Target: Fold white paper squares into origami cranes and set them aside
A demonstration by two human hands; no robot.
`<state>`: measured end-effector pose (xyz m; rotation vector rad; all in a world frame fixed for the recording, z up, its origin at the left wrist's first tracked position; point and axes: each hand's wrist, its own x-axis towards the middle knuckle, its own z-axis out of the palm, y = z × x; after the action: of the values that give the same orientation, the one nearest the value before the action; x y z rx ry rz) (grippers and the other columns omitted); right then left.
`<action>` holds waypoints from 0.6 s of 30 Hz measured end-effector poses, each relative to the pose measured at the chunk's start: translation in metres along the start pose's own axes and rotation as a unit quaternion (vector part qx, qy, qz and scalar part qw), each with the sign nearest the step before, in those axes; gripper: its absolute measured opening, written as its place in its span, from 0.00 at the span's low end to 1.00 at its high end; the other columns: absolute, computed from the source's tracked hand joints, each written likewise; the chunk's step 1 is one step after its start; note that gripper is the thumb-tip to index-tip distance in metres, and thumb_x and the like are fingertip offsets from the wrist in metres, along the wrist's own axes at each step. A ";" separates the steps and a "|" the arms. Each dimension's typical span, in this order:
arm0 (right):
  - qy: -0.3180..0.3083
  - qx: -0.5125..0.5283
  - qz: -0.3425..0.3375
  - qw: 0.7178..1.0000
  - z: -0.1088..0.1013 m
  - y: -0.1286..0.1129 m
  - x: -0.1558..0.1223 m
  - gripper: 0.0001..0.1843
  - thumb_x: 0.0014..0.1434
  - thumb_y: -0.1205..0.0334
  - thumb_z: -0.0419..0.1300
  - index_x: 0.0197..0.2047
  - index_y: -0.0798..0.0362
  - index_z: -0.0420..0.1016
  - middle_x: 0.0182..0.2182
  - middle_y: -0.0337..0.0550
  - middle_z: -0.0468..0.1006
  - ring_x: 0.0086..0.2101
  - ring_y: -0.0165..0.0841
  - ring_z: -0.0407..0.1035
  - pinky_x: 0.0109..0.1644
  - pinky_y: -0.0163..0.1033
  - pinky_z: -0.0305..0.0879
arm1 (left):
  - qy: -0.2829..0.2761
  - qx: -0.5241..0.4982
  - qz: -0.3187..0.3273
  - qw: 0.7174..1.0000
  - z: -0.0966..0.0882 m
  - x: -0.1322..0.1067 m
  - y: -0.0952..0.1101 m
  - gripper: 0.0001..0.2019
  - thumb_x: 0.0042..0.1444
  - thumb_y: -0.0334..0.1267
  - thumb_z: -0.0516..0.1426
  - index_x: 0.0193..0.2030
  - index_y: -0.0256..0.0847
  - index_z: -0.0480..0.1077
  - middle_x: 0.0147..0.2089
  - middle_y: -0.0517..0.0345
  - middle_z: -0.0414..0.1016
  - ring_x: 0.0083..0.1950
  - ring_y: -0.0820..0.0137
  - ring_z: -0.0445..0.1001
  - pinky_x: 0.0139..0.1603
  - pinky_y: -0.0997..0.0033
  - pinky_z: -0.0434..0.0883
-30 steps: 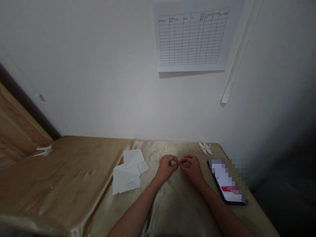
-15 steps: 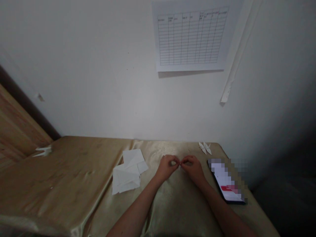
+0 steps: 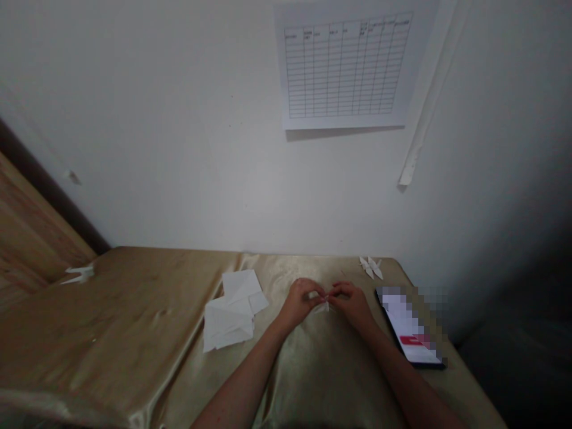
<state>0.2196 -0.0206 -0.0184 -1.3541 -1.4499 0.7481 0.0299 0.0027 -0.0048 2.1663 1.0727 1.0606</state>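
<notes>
Both forearms slant inward across the worktop (image 3: 339, 375), bringing the fingertips together. The left hand (image 3: 297, 308) curls thumb and fingers into a ring; the right hand (image 3: 353, 307) mirrors it. Both pinch a small white paper (image 3: 325, 307), partly hidden, showing just below the fingertips, between loose sheets (image 3: 229, 322) at left and a phone (image 3: 407, 333) at right.

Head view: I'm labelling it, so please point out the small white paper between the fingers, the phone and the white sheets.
Small white paper (image 3: 323, 307): head view, on its visible lower part.
Phone (image 3: 404, 326): head view, on its lit screen.
White sheets (image 3: 233, 314): head view, on the middle of the overlapping pile.
</notes>
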 end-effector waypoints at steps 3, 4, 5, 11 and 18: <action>-0.007 -0.002 0.002 1.000 -0.002 0.000 0.000 0.07 0.46 0.57 0.68 0.28 0.49 0.85 0.44 0.49 0.83 0.48 0.44 0.77 0.58 0.49 0.68 | 0.001 -0.004 0.012 1.000 -0.001 0.000 -0.001 0.04 0.58 0.40 0.68 0.33 0.45 0.82 0.38 0.58 0.85 0.46 0.64 0.80 0.58 0.62 0.69; -0.012 0.001 0.000 1.000 -0.003 -0.001 0.000 0.07 0.47 0.56 0.68 0.28 0.49 0.85 0.44 0.49 0.83 0.48 0.45 0.77 0.58 0.49 0.68 | 0.004 -0.008 0.015 1.000 0.000 0.000 -0.001 0.04 0.58 0.40 0.68 0.33 0.45 0.82 0.38 0.58 0.85 0.46 0.64 0.80 0.58 0.62 0.69; -0.022 0.006 -0.003 1.000 -0.004 -0.001 0.001 0.07 0.47 0.56 0.67 0.29 0.48 0.85 0.44 0.49 0.84 0.48 0.45 0.77 0.59 0.50 0.68 | 0.008 -0.011 0.014 1.000 0.000 0.001 -0.001 0.04 0.57 0.39 0.68 0.32 0.44 0.82 0.38 0.57 0.85 0.45 0.64 0.80 0.57 0.63 0.69; -0.089 0.026 -0.049 0.994 -0.015 -0.004 0.006 0.09 0.53 0.56 0.64 0.33 0.47 0.86 0.38 0.44 0.85 0.44 0.43 0.76 0.56 0.50 0.67 | 0.047 -0.042 0.002 0.998 0.003 0.002 -0.007 0.04 0.52 0.36 0.72 0.31 0.44 0.82 0.40 0.55 0.84 0.47 0.64 0.80 0.55 0.64 0.71; -0.084 0.019 -0.122 0.989 -0.012 0.003 0.010 0.03 0.53 0.58 0.68 0.32 0.45 0.85 0.36 0.43 0.84 0.43 0.42 0.74 0.57 0.52 0.64 | 0.047 -0.069 0.001 0.996 0.003 0.002 -0.008 0.06 0.48 0.31 0.73 0.30 0.44 0.82 0.40 0.56 0.84 0.46 0.65 0.79 0.55 0.65 0.71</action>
<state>0.2331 -0.0122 -0.0148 -1.0803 -1.6901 0.7395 0.0298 0.0088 -0.0114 2.0265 1.0067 1.2130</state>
